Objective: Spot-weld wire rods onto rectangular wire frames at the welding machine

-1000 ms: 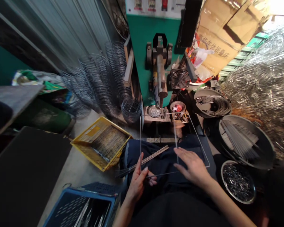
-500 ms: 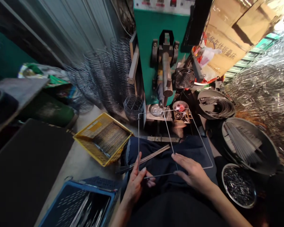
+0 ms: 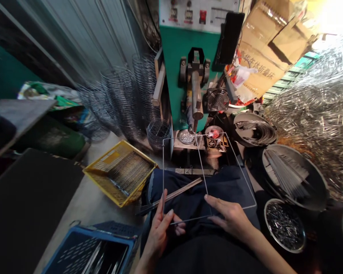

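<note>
A rectangular wire frame (image 3: pixel 163 167) lies over my lap, its far side at the tip of the green welding machine (image 3: pixel 177 49). A straight metal rod (image 3: pixel 201 161) crosses the frame's middle from far side to near side. My left hand (image 3: pixel 161 228) is closed around the frame's near left corner. With thumb and fingers, my right hand (image 3: pixel 231 215) pinches the middle rod near where it meets the near side. Several loose thin rods (image 3: pixel 180 190) rest on my dark-clothed lap, just beyond my left hand.
Left of my legs stand a yellow plastic basket (image 3: pixel 103 161) and a blue crate (image 3: pixel 74 251) holding metal pieces. On the right are a bowl of small metal pieces (image 3: pixel 284 224) and a pan of rods (image 3: pixel 317 182). Stacked wire baskets (image 3: pixel 120 99) stand beyond the yellow basket.
The camera view has tilted up slightly, so the scene sits lower and a little to the left. Both hands keep their hold on the frame and rod, with little other movement.
</note>
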The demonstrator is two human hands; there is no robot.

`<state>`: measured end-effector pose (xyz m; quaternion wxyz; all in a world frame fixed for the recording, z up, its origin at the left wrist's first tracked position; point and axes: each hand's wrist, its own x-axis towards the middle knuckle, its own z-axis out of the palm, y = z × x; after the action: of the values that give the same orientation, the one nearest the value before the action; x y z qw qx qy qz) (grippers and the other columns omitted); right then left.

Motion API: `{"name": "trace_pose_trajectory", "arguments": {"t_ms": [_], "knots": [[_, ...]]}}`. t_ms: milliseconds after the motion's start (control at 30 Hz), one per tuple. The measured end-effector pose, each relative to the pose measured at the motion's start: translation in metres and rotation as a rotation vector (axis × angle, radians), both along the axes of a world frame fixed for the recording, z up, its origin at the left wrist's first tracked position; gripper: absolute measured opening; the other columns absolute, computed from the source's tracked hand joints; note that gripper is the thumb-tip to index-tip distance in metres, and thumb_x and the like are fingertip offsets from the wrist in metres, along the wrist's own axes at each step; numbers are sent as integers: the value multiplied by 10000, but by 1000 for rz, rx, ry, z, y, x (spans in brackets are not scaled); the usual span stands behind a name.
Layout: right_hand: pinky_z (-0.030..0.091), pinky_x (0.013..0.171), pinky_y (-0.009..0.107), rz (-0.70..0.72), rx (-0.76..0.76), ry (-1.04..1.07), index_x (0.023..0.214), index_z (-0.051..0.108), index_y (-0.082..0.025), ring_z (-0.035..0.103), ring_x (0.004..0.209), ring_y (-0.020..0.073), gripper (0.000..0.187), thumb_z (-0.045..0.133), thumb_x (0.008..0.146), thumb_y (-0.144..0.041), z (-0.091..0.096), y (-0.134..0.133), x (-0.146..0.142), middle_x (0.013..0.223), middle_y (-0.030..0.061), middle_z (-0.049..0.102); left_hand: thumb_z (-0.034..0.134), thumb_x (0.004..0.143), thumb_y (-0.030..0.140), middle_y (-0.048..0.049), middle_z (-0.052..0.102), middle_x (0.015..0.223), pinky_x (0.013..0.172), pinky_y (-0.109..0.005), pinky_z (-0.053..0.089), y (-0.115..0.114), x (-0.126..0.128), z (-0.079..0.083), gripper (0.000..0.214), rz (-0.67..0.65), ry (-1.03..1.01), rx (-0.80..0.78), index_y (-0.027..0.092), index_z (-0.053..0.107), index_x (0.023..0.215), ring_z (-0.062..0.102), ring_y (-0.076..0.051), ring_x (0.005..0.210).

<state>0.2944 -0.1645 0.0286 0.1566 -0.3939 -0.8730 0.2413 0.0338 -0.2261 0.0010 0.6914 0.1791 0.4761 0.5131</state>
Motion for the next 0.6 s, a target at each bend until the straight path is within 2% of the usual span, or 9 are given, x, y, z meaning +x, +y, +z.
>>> {"name": "trace_pose_trajectory", "arguments": {"t_ms": [167, 400, 600], "knots": [[538, 966, 286, 28, 49, 31, 1502, 363, -289, 624, 1167, 197, 778, 683, 817, -108, 2, -4, 4, 1362, 47, 594, 585, 920, 397, -15, 694, 654, 499, -256, 502, -5, 5, 8, 871, 5, 9, 20, 368, -15, 1551, 658, -182, 503], [534, 969, 290, 57, 97, 51, 1503, 366, -275, 622, 1170, 198, 714, 643, 862, -127, -2, -3, 7, 1359, 65, 596, 580, 919, 411, -29, 702, 663, 506, -260, 513, -8, 4, 4, 902, -3, -14, 38, 343, -61, 1549, 668, -191, 514], [525, 975, 275, 56, 80, 68, 1504, 359, -274, 614, 1182, 190, 744, 647, 842, -94, -2, -1, 6, 1370, 58, 587, 552, 935, 393, -27, 702, 649, 503, -251, 517, -6, 3, 6, 886, -3, -4, 80, 313, -80, 1551, 664, -181, 507]]}}
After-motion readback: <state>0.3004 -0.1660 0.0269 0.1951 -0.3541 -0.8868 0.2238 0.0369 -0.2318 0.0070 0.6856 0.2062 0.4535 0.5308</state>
